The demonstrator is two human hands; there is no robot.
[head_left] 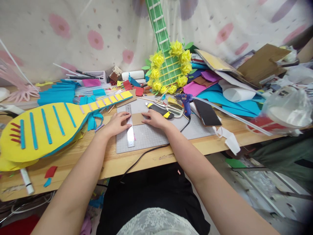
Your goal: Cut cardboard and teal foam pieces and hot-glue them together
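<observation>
My left hand (pixel 119 122) rests with its fingers apart on a metal ruler (pixel 130 133), which lies upright in view across a brown cardboard strip (pixel 137 119). To its right, the fingertips of my right hand (pixel 154 118) press on the strip's other end, fingers stretched out. Strip and ruler lie on a grey cutting mat (pixel 151 138). Just beyond my right hand is a black and yellow utility knife (pixel 160 110). Beside it are scissors (pixel 174 110) and a blue glue gun (pixel 186 103), whose black cord runs across the mat.
A yellow paper lute (pixel 49 129) with blue strips covers the left of the table. A green guitar shape (pixel 168 68) with yellow flowers leans at the back. A phone (pixel 207 112), coloured paper (pixel 220 98) and a plastic-covered tub (pixel 281 111) stand right.
</observation>
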